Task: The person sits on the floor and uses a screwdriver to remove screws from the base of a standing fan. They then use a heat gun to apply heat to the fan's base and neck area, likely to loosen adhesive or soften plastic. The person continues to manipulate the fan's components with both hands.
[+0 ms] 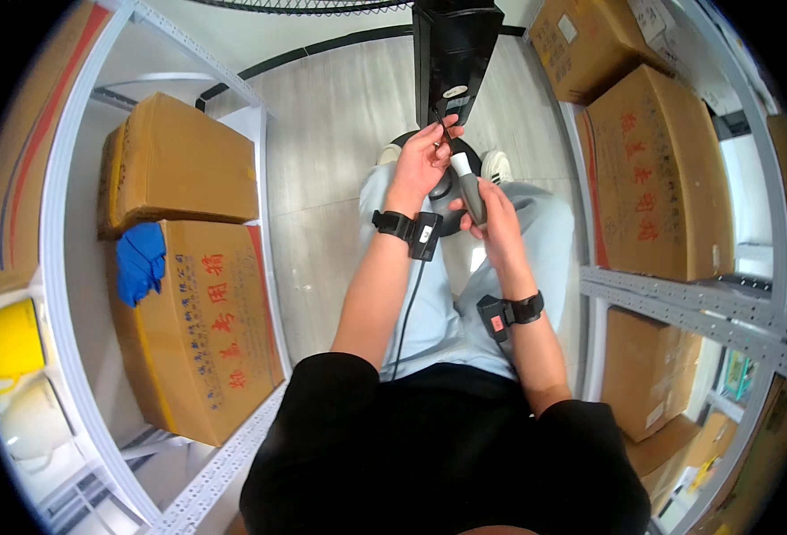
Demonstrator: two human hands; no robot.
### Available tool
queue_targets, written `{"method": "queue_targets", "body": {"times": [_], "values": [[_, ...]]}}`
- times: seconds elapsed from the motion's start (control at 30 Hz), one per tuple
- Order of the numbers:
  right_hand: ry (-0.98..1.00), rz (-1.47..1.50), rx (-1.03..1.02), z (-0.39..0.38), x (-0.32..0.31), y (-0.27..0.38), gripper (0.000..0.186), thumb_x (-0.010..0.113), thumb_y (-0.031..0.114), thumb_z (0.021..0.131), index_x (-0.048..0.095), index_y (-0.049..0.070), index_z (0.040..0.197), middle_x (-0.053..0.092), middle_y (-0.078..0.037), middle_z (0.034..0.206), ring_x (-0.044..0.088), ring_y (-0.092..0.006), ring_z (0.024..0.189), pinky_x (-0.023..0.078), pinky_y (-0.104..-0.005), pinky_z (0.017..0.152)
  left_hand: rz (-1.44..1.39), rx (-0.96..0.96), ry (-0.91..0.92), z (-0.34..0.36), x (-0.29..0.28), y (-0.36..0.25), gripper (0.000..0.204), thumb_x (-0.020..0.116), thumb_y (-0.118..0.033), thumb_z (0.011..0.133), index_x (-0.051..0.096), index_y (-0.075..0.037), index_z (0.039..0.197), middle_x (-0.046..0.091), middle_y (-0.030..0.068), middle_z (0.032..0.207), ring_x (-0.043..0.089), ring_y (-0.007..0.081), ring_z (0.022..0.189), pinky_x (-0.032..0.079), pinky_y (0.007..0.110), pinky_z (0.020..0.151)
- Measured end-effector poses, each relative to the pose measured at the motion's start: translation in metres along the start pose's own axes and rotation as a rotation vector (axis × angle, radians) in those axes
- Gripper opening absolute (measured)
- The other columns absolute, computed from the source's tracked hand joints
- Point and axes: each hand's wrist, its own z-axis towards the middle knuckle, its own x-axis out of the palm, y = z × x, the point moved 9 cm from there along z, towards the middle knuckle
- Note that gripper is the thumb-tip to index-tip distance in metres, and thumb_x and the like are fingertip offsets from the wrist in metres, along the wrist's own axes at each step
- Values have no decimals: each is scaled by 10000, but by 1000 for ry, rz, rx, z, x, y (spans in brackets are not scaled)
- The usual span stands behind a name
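Observation:
My right hand (495, 214) is closed around the handle of what looks like a screwdriver (472, 198), grey with a white collar. A thin dark shaft runs from the collar up to the lower part of a black fan column (456, 62). My left hand (425, 159) is at the shaft, thumb and forefinger pinched near its upper end, the other fingers partly curled. Where the tip meets the column cannot be made out. Below the hands, the round black base (447, 185) sits on the floor between my feet, partly hidden by my hands.
A black wire fan guard (313, 7) crosses the top. Metal shelves (70, 178) with cardboard boxes (199, 156) flank me on the left, and others (652, 178) on the right. A blue cloth (141, 261) drapes over one box. Yellow (12, 343) and white helmets (35, 419) lie lower left.

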Motion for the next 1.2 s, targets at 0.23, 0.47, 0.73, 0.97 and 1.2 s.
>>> {"method": "queue_targets", "body": {"times": [0.23,0.47,0.73,0.97,1.2], "values": [[-2,-54,-1,-1,2,-2,326,450,319,972,504,35,1123,653,-95,988,609,-100,645,373,-184,467,39,70,30,-2,-2,-5,243,501,-113,938,552,35,1124,623,107,919,423,26,555,312,159,477],[-86,-242,-76,-7,-10,-2,503,646,199,866,451,3,1286,591,-39,927,599,-109,809,460,-229,623,141,101,-41,-3,-4,-8,218,539,-132,931,582,25,1077,631,96,903,362,14,525,281,161,463],[-1,13,-25,-7,-3,2,364,392,317,991,465,21,1191,640,-104,924,617,-130,727,441,-232,567,161,-38,90,-11,10,3,278,490,-145,948,555,20,1161,633,73,959,361,3,541,299,136,471],[-144,-158,-52,-10,-11,1,280,517,246,950,546,10,1097,611,-115,1029,600,-129,770,444,-231,586,170,-23,59,-10,3,2,207,523,-115,931,582,10,1085,643,71,906,363,-4,533,301,125,461],[-62,-46,-61,-12,-9,3,336,495,250,959,470,16,1199,640,-102,949,601,-120,724,433,-218,576,222,20,8,-9,-5,-2,202,532,-119,930,580,10,1078,645,78,918,363,-3,529,287,126,443]]}}
